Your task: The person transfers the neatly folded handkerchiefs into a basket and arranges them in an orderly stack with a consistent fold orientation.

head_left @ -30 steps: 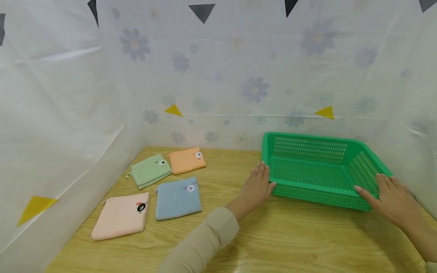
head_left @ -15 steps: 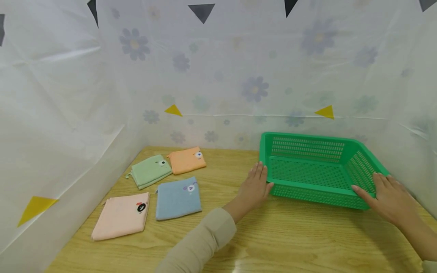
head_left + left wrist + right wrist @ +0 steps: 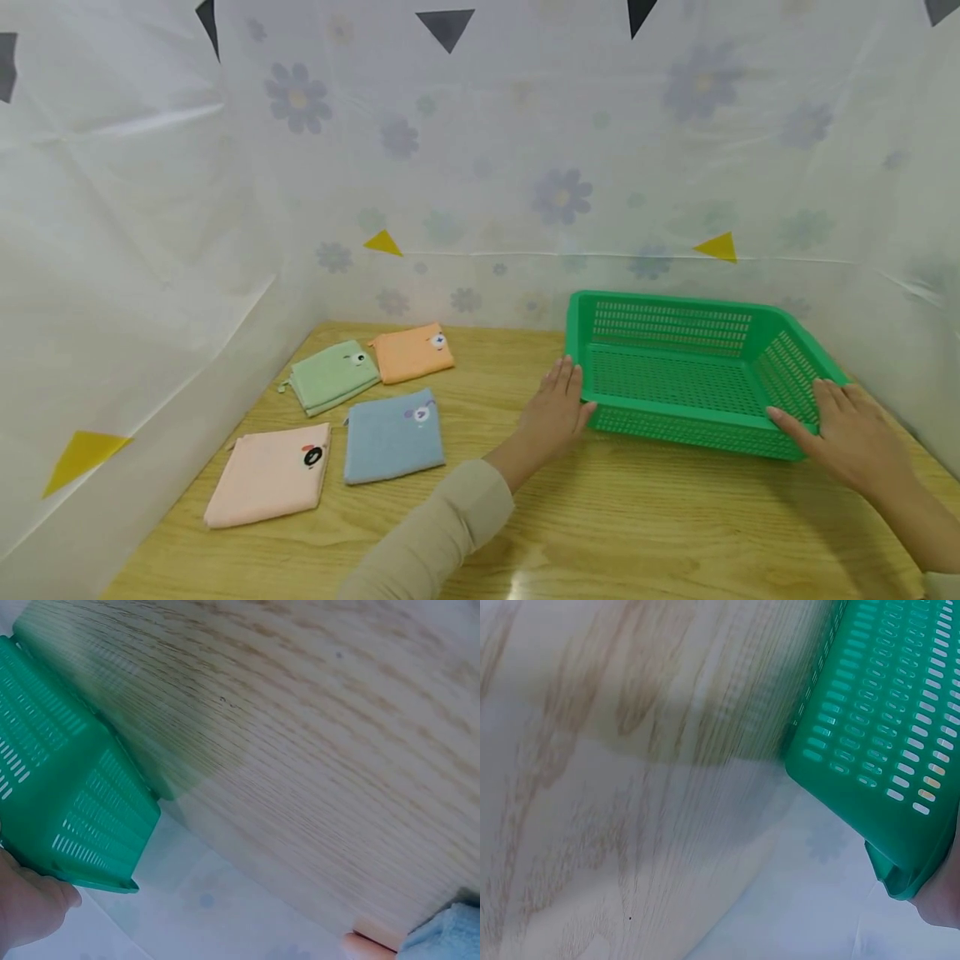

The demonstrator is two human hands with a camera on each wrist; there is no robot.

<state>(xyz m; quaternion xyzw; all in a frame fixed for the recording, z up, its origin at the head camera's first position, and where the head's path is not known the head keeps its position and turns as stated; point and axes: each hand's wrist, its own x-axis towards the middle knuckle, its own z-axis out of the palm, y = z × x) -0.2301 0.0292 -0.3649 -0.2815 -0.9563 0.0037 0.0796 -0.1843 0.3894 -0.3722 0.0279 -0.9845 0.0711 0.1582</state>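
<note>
Head view: the perforated green plastic basket [image 3: 675, 425] has slid slightly toward 9 o'clock, so shifting it looks like your step in hand; it sits at 2 o'clock on the wood-grain table [image 3: 645, 533], mouth up, long axis roughly 9-to-3; your left hand [image 3: 546, 415] lies against its 9 o'clock end, fingers straight and together; your right hand [image 3: 862, 433] straddles its 4 o'clock corner, thumb spread; left wrist view: basket at 9; right wrist view: basket at 2, fingers hidden.
</note>
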